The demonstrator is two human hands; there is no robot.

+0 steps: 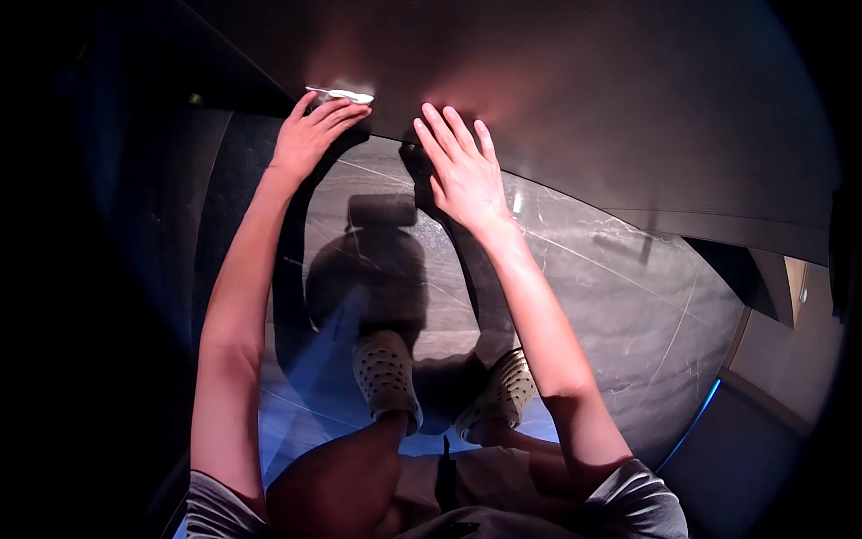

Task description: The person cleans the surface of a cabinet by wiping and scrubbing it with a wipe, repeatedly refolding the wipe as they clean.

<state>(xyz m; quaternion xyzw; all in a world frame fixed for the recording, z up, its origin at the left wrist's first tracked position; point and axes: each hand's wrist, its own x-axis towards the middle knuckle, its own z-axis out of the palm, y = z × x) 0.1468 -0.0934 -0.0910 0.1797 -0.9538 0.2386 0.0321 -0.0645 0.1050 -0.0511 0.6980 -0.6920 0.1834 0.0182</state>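
Note:
Near the edge of a dark tabletop (575, 108) lies a small white object (350, 95) with a thin pointed end toward the left; its exact kind is too small to tell. My left hand (319, 130) is at this object, fingers spread along its near side, with the thumb by the thin end. Whether the fingertips touch it is unclear. To the right, my right hand (458, 162) rests flat on the tabletop's edge with its fingers apart, holding nothing.
Below the tabletop is a grey marbled tile floor (620, 305), with my feet in perforated clogs (386, 373). A beige-and-dark furniture piece (772, 283) stands at the right. A blue light strip (691, 422) runs along the lower right.

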